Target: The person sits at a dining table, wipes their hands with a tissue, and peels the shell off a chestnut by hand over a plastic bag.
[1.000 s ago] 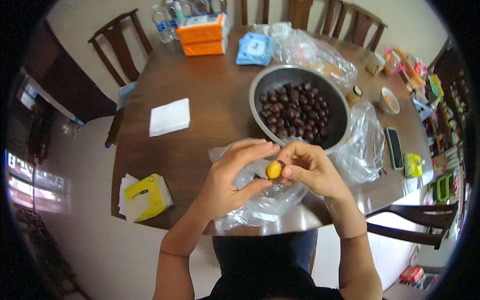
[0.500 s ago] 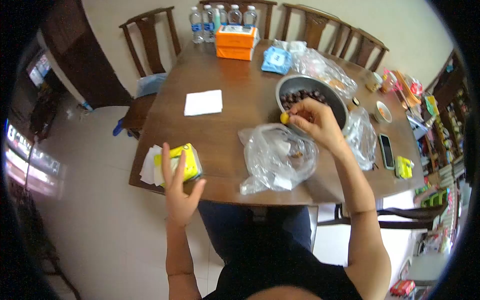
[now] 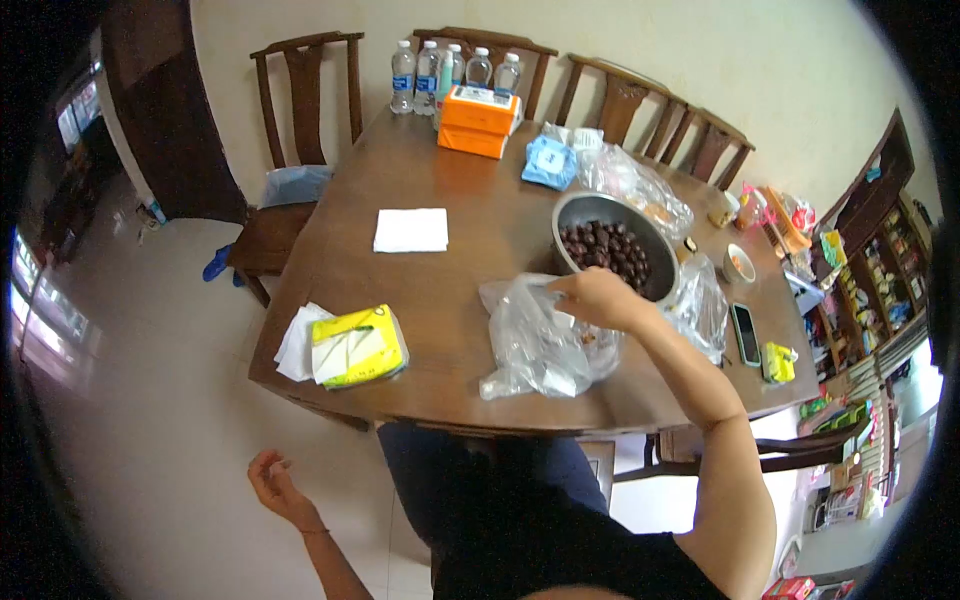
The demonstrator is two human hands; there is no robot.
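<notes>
My right hand (image 3: 598, 299) is over the near rim of a metal bowl (image 3: 566, 262), its fingers closed on the upper edge of a clear plastic bag (image 3: 530, 345). Dark round fruits (image 3: 608, 250) lie in the bowl. Some small pieces and white paper show through the bag. Off the table at the lower left, my left hand (image 3: 275, 482) hangs above the floor with its fingers curled; whether it holds anything is hidden. No yellow fruit is visible.
A tissue pack (image 3: 358, 346) lies at the table's left corner, with a white sheet (image 3: 411, 230) behind it. An orange box (image 3: 478, 121) and bottles (image 3: 426, 78) stand at the back. A phone (image 3: 745, 334), a small bowl (image 3: 739, 263) and another plastic bag (image 3: 699, 308) are on the right.
My left hand has moved from beside the yellow fruit, past the tissue pack, to off the table's left. The yellow fruit is out of sight. My right hand has gone onto the plastic bag.
</notes>
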